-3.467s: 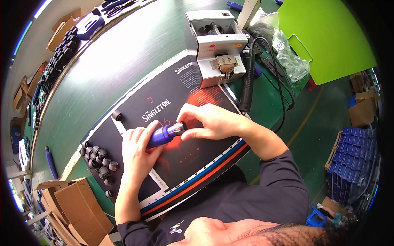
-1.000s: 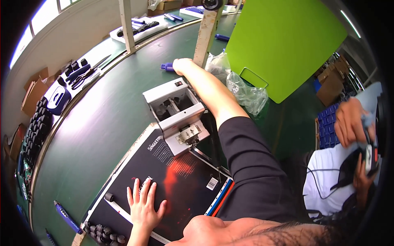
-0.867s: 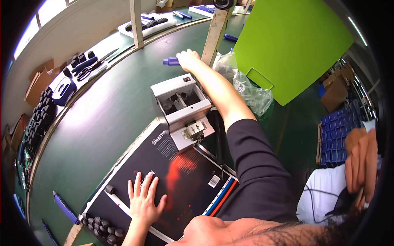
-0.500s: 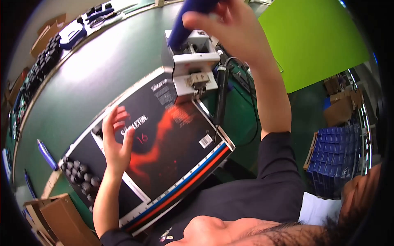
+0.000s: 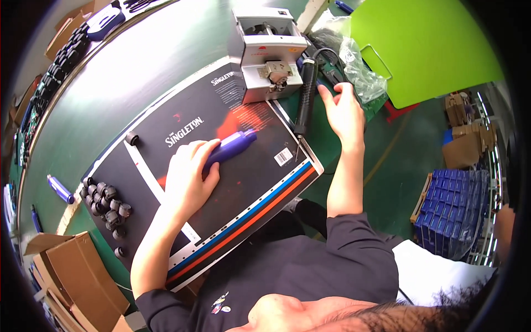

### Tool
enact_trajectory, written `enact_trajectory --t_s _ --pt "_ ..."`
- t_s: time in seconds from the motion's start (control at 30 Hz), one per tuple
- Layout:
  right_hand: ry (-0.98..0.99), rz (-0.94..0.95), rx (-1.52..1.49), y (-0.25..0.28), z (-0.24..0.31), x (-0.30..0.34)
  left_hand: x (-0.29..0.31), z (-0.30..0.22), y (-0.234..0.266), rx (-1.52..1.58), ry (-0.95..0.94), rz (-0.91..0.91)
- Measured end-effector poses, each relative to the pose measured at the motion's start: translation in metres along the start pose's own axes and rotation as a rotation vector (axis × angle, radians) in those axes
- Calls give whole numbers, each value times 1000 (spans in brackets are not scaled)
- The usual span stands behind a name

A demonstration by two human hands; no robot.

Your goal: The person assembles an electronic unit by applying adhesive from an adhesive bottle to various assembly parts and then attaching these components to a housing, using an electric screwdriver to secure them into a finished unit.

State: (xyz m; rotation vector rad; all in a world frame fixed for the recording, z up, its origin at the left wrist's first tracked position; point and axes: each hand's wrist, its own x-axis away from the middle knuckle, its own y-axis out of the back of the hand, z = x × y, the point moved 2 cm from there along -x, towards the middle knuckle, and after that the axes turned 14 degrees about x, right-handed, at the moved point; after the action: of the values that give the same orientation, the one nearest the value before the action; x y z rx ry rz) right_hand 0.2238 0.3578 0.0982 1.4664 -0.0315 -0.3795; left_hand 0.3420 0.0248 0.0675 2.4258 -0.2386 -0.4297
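My left hand [image 5: 191,177] is closed around the rear part of a blue tube-shaped casing [image 5: 235,145], which lies at a slant over the dark printed cardboard sheet [image 5: 149,177]. The casing's narrower end points right, toward the grey-white screw feeder machine [image 5: 272,50]. To the right of that machine, my right hand [image 5: 345,116] is open, thumb apart from the fingers, with nothing seen in it. Nearest to it is a black corded electric screwdriver [image 5: 306,97], whose thin bit points down onto the sheet's right edge.
Several small black ring-like caps [image 5: 105,202] cluster at the sheet's left, with one black cap [image 5: 131,138] apart. Another blue casing [image 5: 60,189] lies on the green table. Clear plastic bags [image 5: 359,69], a green board [image 5: 426,50], a cardboard box [image 5: 83,271] and stacked blue boxes [image 5: 452,207] surround the area.
The blue casing has come down from above the machine, out of my right hand and into my left. My right hand has lowered beside the screwdriver; my left hand has moved right.
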Motion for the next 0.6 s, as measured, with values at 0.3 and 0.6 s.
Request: enact_trajectory --t_s 0.3,0.6 --pt "31 212 -986 -61 1 -26 -15 11 -21 -305 -8 -41" --pt "668 119 -2044 32 -7 -56 -22 17 -23 -276 -40 -67"
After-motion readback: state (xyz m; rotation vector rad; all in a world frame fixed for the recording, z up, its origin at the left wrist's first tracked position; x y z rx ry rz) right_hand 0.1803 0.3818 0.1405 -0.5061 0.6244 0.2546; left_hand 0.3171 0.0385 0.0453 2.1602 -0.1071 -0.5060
